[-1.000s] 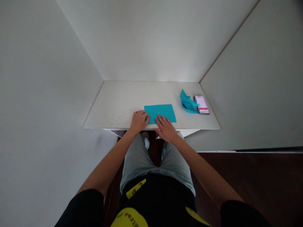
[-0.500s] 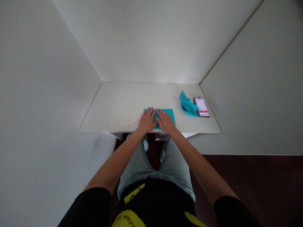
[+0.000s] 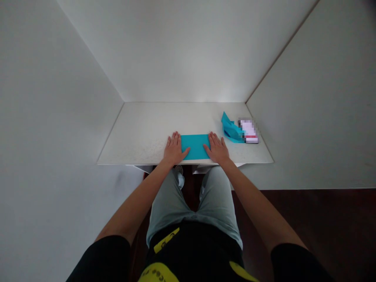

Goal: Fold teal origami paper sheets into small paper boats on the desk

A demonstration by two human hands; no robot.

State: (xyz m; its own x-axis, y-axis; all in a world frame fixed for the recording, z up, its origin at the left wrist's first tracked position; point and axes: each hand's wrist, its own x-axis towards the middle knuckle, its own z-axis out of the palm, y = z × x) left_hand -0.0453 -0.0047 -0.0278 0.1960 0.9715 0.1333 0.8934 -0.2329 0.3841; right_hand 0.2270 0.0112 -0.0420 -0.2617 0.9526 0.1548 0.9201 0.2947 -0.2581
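Pale walls (image 3: 188, 51) close in around a white bench (image 3: 141, 129), with dark floor (image 3: 323, 223) at the lower right. Near the bench's front edge we have a blue sheet (image 3: 196, 147) lying flat. Our left hand (image 3: 173, 150) rests along its left side and our right hand (image 3: 217, 149) along its right, palms down, the fingers (image 3: 176, 138) straight and gripping nothing, each thumb (image 3: 186, 151) reaching inward over the sheet. Our hands partly hide both side edges, so we cannot tell how far the sheet runs beneath them. Near the right hand sits a crumpled blue piece (image 3: 230, 131); its folds are hard to make out. Just beside it is what looks like a phone (image 3: 249, 131), blurred into blocks; we cannot read it, nor tell whether the two touch. Our black shirt (image 3: 205, 250) is cut off at the bottom.
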